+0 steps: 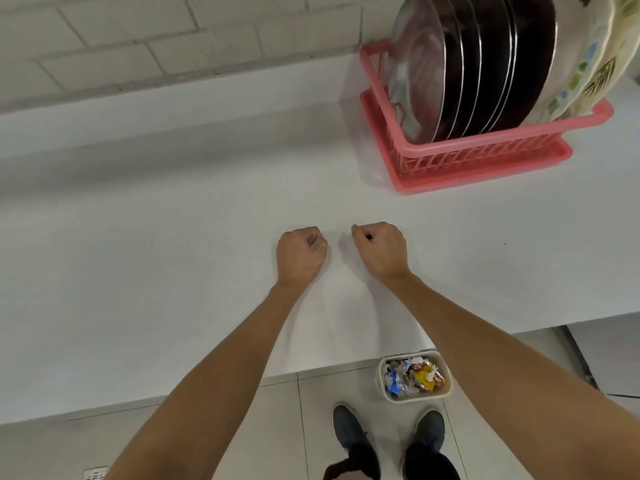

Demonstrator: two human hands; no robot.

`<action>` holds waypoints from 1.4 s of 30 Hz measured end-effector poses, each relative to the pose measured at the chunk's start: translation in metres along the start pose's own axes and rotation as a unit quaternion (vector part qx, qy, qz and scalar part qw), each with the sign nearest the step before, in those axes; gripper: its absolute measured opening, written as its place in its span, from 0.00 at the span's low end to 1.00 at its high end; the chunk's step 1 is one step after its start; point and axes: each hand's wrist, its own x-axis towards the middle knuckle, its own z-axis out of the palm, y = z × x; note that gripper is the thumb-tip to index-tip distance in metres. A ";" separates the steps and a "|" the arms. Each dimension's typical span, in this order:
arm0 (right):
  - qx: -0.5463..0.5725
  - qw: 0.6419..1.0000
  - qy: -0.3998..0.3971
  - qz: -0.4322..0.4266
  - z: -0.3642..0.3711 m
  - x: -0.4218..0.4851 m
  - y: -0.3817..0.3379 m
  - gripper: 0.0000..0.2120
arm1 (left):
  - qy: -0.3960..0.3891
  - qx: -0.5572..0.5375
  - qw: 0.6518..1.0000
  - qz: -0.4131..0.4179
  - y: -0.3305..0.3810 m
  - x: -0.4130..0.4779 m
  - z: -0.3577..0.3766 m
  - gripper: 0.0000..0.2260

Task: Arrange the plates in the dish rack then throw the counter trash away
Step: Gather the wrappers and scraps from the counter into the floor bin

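Observation:
A pink dish rack (pixel 485 147) stands on the white counter (pixel 173 265) at the far right. Several steel plates (pixel 460 64) stand upright in it, with flower-patterned plates (pixel 595 53) at its right end. Both my hands rest as fists on the counter's middle, a short gap between them. My left hand (pixel 300 255) has its fingers curled and holds nothing I can see. My right hand (pixel 381 249) is also curled, with nothing visible in it. A small white trash bin (pixel 414 396) full of colourful wrappers stands on the floor below the counter edge.
A white tiled wall (pixel 138 46) runs behind the counter. My two dark shoes (pixel 353 438) stand on the grey floor tiles beside the bin. A floor drain (pixel 95 474) shows at the bottom left.

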 end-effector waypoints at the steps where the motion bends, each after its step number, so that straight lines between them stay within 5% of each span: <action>1: -0.002 1.000 -0.004 -0.002 0.000 -0.006 0.000 0.26 | 0.002 -0.003 1.000 -0.004 0.002 -0.006 0.000 0.10; 19: 0.212 0.973 -0.077 0.049 -0.068 -0.134 0.053 0.26 | 0.037 -0.208 0.971 -0.113 0.059 -0.173 0.021 0.08; 30: 0.207 0.969 -0.099 0.096 -0.173 -0.238 0.176 0.21 | 0.008 -0.226 0.964 -0.138 0.121 -0.292 0.102 0.12; 38: 0.201 0.967 -0.110 0.116 -0.179 -0.270 0.177 0.24 | -0.012 -0.246 0.952 -0.179 0.156 -0.308 0.114 0.08; 42: 0.223 0.956 -0.116 0.155 -0.181 -0.278 0.166 0.23 | -0.055 -0.243 0.942 -0.224 0.165 -0.308 0.109 0.13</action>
